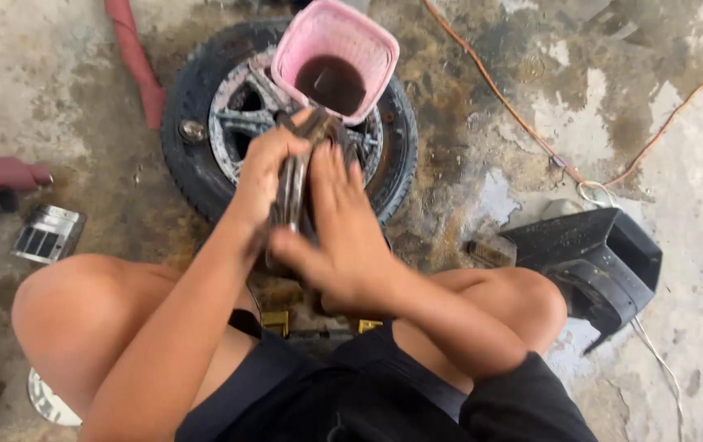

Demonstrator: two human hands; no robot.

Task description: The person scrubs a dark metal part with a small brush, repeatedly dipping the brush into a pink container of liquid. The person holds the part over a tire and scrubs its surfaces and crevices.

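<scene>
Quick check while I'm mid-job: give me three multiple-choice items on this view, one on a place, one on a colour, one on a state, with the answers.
1. Where does the pink basket sit?
A. On the wheel
B. On the black plastic cover
C. On the person's knee

2. What colour is the cable on the floor at upper right?
A. Blue
B. Orange
C. Green

3. How is the dark metal part held?
A. Lying loose on the floor
B. By one hand only
C. By both hands

Answers:
1 A: the basket rests on the wheel's rim.
2 B: the cable is orange.
3 C: the left hand and right hand both have fingers on the metal part.
</scene>
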